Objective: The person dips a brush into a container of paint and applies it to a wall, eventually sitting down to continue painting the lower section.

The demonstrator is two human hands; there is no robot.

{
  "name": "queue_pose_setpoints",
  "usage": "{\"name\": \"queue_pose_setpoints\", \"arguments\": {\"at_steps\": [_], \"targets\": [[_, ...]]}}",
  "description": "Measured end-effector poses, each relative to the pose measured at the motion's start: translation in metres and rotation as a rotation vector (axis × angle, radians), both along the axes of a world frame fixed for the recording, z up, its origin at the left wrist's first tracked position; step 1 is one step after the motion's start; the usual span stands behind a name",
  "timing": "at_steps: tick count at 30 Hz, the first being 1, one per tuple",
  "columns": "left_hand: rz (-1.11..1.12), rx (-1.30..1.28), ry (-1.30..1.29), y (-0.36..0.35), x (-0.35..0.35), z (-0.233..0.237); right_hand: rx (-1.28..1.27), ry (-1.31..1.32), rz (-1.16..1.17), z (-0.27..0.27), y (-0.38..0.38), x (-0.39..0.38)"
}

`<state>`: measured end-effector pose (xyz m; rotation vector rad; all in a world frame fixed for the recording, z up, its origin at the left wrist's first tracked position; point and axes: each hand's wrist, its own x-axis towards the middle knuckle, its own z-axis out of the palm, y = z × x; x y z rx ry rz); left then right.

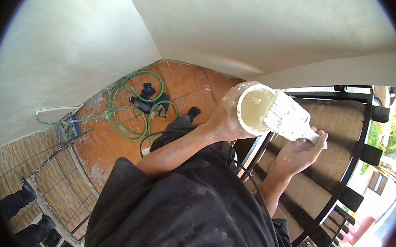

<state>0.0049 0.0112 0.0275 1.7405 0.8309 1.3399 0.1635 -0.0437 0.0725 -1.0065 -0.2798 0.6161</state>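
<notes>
My left hand is wrapped round a white paint container, whose open top shows pale cream paint inside. Between the fingers and thumb of my right hand is the handle of a wide paintbrush. White paint coats the bristles, which lie at the container's right rim. Specks of paint show on my right hand. The bottom of the container is hidden by my left hand and wrist.
Pale walls meet in a corner ahead. A green hose lies coiled round dark cloth on the orange tiled floor. Another person's legs stand at lower left. A black metal railing runs along the right.
</notes>
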Motion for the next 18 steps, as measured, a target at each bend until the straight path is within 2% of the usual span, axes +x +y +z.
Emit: {"name": "queue_pose_setpoints", "arguments": {"at_steps": [2, 3, 4, 6, 7, 8, 10, 12, 14, 18], "targets": [[0.003, -0.023, -0.013, 0.001, 0.000, 0.001, -0.013, -0.127, -0.032, 0.000, 0.001, -0.003], [0.015, -0.049, 0.015, 0.002, 0.001, 0.001, -0.209, -0.567, -0.283, 0.000, 0.006, -0.013], [0.029, -0.080, 0.041, 0.002, 0.001, 0.001, -0.202, -0.567, -0.283, 0.000, 0.004, -0.012], [0.085, -0.109, 0.108, 0.003, 0.001, 0.005, 0.012, -0.714, -0.197, -0.004, -0.007, -0.008], [0.137, -0.147, 0.177, 0.002, 0.001, 0.006, 0.137, -0.985, -0.204, -0.006, -0.007, -0.004], [0.138, -0.153, 0.178, 0.001, 0.001, 0.007, 0.132, -0.985, -0.199, -0.008, -0.007, -0.003], [0.185, -0.042, 0.238, 0.003, 0.003, 0.011, 0.493, -1.366, -0.065, 0.002, 0.003, -0.014], [0.183, -0.045, 0.244, 0.003, 0.004, 0.013, 0.463, -1.397, 0.019, 0.009, -0.001, -0.018], [0.176, -0.064, 0.287, 0.003, 0.005, 0.012, 0.391, -1.512, 0.307, 0.018, -0.003, -0.019], [0.144, -0.124, 0.256, 0.003, 0.002, 0.012, 0.345, -1.535, 0.330, 0.023, -0.003, -0.017]]}}
